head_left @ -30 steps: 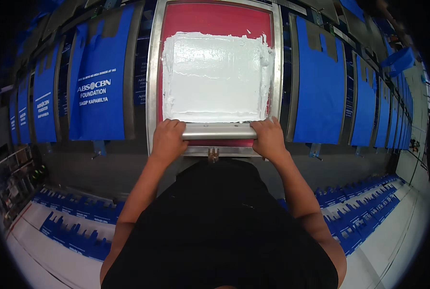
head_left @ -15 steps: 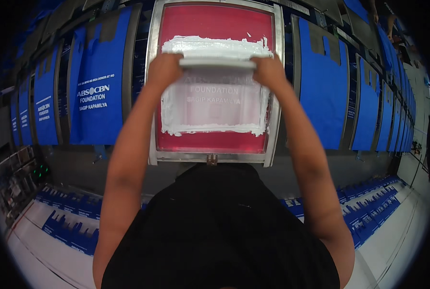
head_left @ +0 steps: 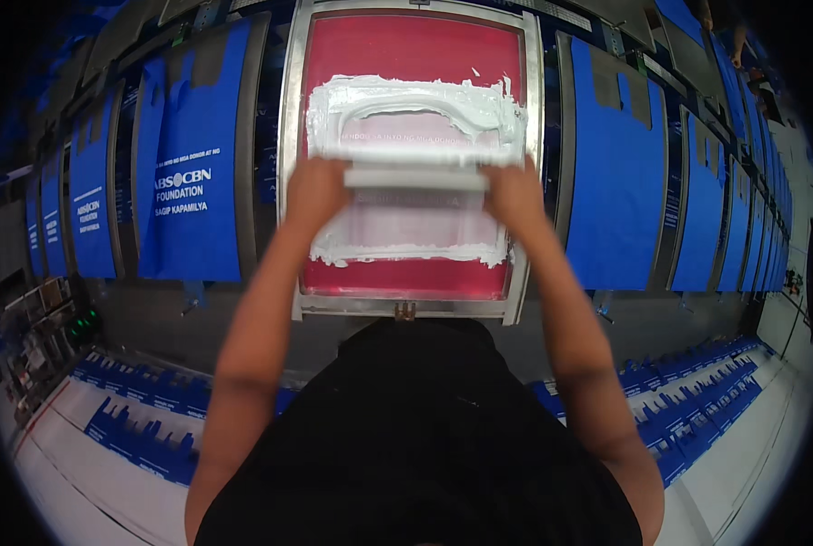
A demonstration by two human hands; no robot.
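A metal-framed printing screen (head_left: 290,182) with red mesh lies in front of me, smeared with white ink (head_left: 406,96). A long squeegee (head_left: 415,170) lies across the mesh about mid-screen. My left hand (head_left: 313,193) grips its left end and my right hand (head_left: 514,193) grips its right end. A thick ridge of white ink sits above the squeegee; below it the mesh shows only a thin wiped film.
Blue bags lie in a row on the long table, one with white print (head_left: 188,196) to the left and a plain one (head_left: 611,173) to the right. More blue bags (head_left: 142,428) lie on white sheets on the floor at both sides.
The squeegee went from the near edge to the far end of the screen, then came back toward me to mid-screen. The white ink layer has been scraped thin.
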